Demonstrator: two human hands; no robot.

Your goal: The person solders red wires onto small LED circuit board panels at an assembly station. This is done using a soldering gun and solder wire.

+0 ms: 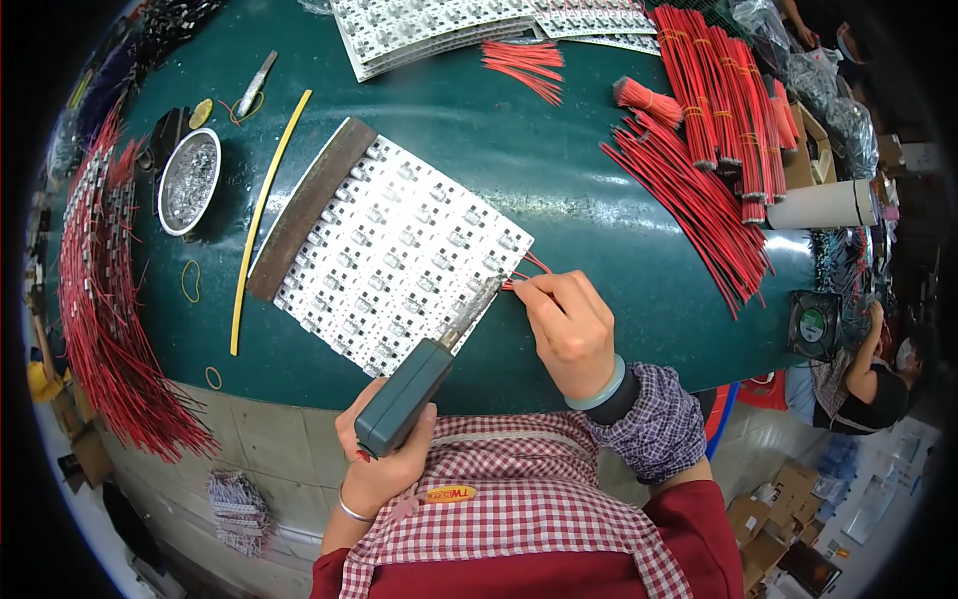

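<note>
Green worktable [599, 180], cardboard-strewn floor [798, 499]

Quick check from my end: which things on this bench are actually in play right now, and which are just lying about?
In play: soldering iron in the left hand; red wire pinched by the right hand; white panel of small circuit boards.

Lying about: metal dish, yellow strip, loose red wire bundles, stacked panels, small fan.
</note>
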